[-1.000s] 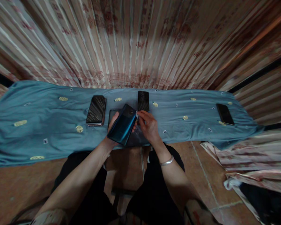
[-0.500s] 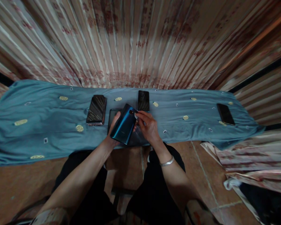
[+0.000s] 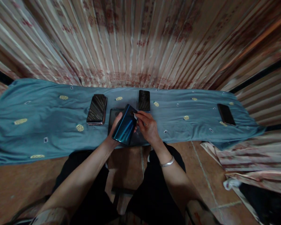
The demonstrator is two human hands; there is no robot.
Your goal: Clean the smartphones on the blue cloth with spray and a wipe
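Left hand (image 3: 114, 129) closed around a glossy blue phone (image 3: 125, 128), tilted up above the near edge of the cloth-covered table (image 3: 49, 131). Right hand (image 3: 148, 126) pinching something small and white at the phone's top corner, fingers curled. Three dark phones flat on the cloth: one left (image 3: 96, 109), one behind (image 3: 144, 100), one far right (image 3: 226, 114).
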